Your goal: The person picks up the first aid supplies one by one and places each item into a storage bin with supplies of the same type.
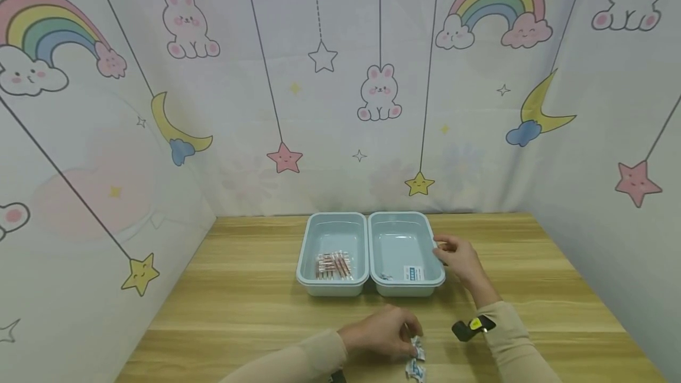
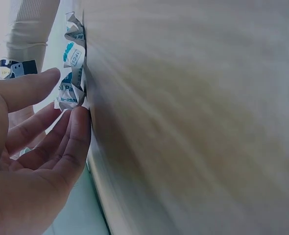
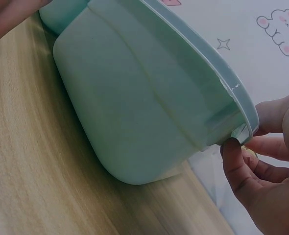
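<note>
My left hand (image 1: 380,333) is low over the front of the table. Its thumb and fingers pinch the end of a crumpled white-and-blue alcohol pad packet (image 2: 71,95). Just nearer the front edge lies another crumpled packet (image 1: 416,370). My right hand (image 1: 461,259) grips the right-hand rim of the right light-blue plastic basin (image 1: 433,241), fingers and thumb on either side of it in the right wrist view. Inside that basin are a flat blue-and-white packet (image 1: 413,273) and a small crumpled scrap (image 1: 385,277).
The left basin (image 1: 305,247) stands against the right one and holds several slim swabs (image 1: 334,266) in clear wrappers with reddish-brown sticks. Both basins sit on the wooden table (image 1: 250,288). Cloth with printed cartoons (image 1: 340,182) hangs behind and at both sides.
</note>
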Demonstrator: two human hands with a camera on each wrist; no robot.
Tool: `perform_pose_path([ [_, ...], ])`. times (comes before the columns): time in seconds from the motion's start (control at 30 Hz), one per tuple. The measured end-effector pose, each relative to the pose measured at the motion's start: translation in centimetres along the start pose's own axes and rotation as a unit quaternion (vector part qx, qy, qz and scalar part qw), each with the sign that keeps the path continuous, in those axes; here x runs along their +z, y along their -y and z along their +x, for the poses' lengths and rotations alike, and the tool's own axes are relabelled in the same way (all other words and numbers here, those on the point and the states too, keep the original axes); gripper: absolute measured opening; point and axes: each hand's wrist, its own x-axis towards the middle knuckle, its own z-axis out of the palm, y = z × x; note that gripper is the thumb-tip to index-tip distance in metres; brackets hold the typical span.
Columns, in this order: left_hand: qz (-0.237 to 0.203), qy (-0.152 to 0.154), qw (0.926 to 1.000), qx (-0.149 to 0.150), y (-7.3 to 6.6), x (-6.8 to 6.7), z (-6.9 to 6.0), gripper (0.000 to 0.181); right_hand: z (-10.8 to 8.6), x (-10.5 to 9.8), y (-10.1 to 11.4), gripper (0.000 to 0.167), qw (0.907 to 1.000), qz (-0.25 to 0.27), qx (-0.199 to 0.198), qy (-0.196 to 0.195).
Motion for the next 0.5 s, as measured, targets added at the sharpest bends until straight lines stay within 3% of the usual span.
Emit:
perform_pose_path([
  [0.5,0.036,-0.006,0.9989,0.028,-0.11,-0.02,0.16,0.025,-0.06,0.00,0.02,0.039,1.0000,-0.003,-0.001,-0.002],
])
